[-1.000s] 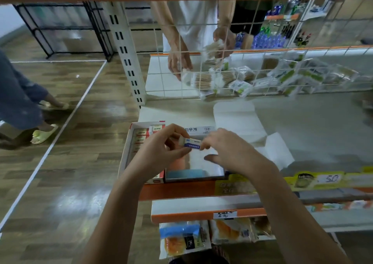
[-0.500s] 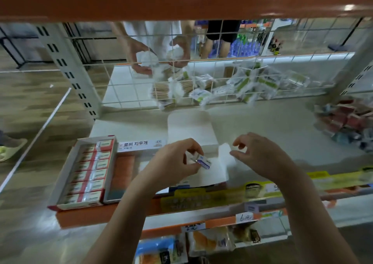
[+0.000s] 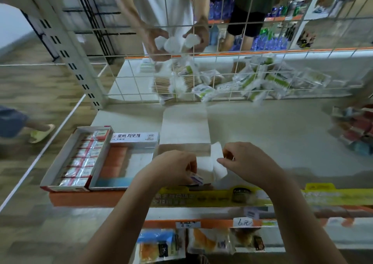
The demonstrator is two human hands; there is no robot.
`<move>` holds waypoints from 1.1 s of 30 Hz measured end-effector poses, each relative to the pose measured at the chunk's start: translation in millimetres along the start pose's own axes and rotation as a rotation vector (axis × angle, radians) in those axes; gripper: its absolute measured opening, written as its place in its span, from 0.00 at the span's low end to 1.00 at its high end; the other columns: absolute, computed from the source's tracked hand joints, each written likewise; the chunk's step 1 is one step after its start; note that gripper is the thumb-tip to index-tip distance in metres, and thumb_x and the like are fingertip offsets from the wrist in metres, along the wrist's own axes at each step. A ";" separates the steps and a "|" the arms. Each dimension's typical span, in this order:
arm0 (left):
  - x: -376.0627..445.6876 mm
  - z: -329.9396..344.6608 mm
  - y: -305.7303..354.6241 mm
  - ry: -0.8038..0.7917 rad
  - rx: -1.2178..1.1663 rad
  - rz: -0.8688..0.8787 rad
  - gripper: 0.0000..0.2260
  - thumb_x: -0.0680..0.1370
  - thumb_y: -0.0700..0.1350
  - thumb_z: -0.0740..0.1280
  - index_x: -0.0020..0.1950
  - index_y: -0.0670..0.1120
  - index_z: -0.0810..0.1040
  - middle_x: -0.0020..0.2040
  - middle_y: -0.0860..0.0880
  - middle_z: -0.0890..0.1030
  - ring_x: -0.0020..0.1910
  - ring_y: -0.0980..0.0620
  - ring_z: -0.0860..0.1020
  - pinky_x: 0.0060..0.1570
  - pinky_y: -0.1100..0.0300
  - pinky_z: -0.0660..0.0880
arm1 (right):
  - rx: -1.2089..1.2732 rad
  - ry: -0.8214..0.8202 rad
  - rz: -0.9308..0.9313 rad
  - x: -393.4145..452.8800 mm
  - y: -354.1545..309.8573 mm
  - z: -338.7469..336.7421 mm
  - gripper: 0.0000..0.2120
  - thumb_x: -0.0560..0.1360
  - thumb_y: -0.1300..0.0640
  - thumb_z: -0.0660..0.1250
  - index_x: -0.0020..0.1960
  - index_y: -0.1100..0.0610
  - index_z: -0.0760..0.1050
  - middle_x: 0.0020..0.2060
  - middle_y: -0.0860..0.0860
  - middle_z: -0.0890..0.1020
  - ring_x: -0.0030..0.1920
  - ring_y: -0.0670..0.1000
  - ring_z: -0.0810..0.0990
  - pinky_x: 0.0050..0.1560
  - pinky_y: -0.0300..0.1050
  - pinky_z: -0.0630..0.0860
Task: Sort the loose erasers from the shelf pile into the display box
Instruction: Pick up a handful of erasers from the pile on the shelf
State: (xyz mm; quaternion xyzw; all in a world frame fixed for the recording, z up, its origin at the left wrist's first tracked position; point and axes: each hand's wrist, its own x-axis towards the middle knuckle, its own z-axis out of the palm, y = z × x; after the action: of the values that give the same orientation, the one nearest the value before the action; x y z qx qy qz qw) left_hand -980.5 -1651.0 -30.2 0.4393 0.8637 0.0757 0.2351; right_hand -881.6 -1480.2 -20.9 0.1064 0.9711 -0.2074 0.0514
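Grey shelf (image 3: 262, 134), wire-grid back; left hand (image 3: 173, 168) pinches eraser (image 3: 196, 178) at front edge, right hand (image 3: 245, 160) curled, holding nothing.

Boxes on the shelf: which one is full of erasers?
The leftmost box, with the red edge, is packed with eraser rows; the neighbouring box shows its bare bottom.

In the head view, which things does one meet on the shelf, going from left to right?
Box filled with erasers → half-empty display box → left hand holding an eraser → right hand → blurred pile of erasers.
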 end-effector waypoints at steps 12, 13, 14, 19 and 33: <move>15.9 -9.6 1.4 -0.152 0.091 -0.029 0.06 0.74 0.49 0.69 0.48 0.50 0.75 0.49 0.51 0.77 0.46 0.53 0.73 0.43 0.60 0.69 | 0.027 0.000 -0.031 2.8 8.6 4.8 0.12 0.77 0.49 0.62 0.44 0.57 0.74 0.37 0.50 0.76 0.39 0.50 0.74 0.39 0.43 0.69; 16.2 -10.3 2.2 -0.167 0.047 -0.030 0.06 0.74 0.48 0.69 0.50 0.51 0.76 0.49 0.52 0.78 0.46 0.53 0.74 0.43 0.61 0.70 | 0.025 0.000 -0.032 2.6 9.0 5.4 0.12 0.77 0.48 0.62 0.44 0.57 0.73 0.37 0.50 0.76 0.39 0.50 0.74 0.39 0.43 0.69; 16.1 -11.2 3.1 -0.182 0.004 -0.026 0.07 0.75 0.47 0.69 0.52 0.52 0.77 0.49 0.53 0.79 0.46 0.55 0.75 0.44 0.61 0.70 | 0.024 0.001 -0.033 2.5 9.5 5.8 0.12 0.77 0.48 0.62 0.44 0.57 0.73 0.37 0.50 0.76 0.39 0.51 0.75 0.39 0.44 0.70; 17.3 -12.0 5.2 -0.249 -0.069 0.010 0.08 0.76 0.45 0.67 0.52 0.57 0.78 0.44 0.61 0.76 0.40 0.64 0.73 0.38 0.68 0.66 | 0.025 0.007 -0.041 3.0 11.4 7.3 0.11 0.77 0.48 0.61 0.43 0.55 0.72 0.37 0.49 0.76 0.38 0.50 0.74 0.39 0.43 0.69; 10.9 -10.2 -12.8 -0.220 -0.038 0.018 0.06 0.75 0.47 0.67 0.47 0.58 0.79 0.44 0.57 0.80 0.36 0.64 0.75 0.38 0.67 0.71 | 0.004 -0.007 -0.032 3.8 14.6 10.5 0.12 0.78 0.48 0.60 0.44 0.56 0.74 0.37 0.49 0.76 0.38 0.48 0.73 0.38 0.41 0.68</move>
State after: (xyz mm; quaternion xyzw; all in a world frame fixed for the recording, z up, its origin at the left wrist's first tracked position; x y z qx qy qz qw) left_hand -1000.1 -1649.2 -29.2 0.4482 0.8271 0.0457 0.3360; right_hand -881.3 -1470.8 -36.7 0.0904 0.9721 -0.2103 0.0513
